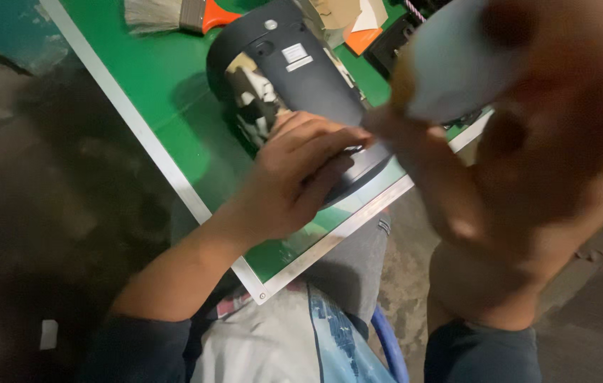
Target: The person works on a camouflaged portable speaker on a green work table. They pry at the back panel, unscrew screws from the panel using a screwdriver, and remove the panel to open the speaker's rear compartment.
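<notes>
From the head camera we are looking straight down over our own lap at the corner of a green worktable (174, 92) with a pale metal edge.

Our left hand (294, 174) is laid flat on top of a dark rounded appliance housing (308, 78) that lies on the table close to that corner. The fingers (330, 142) are stretched forward and pressing down on the shell, steadying it and not curled around anything. The housing lies with its labelled side up, and at its left edge a mottled, pale, ragged patch shows.

Our right hand (457, 64) is up close to the lens and badly blurred. It seems to be wrapped around a pale, light-blue object (450, 71), maybe a cloth or a bottle, but we cannot tell what it is, and we cannot say how tightly the fingers are closed. One finger appears to reach down toward the housing near our left fingertips.

Further back on the table we spot a brush with an orange handle (174, 13), plus some orange and tan scraps beside a black part (394, 42).

How far along are we? By our judgement the work on the housing is under way and not finished: the shell is pinned down, the rough patch is plainly there, and nothing looks set aside as done.
</notes>
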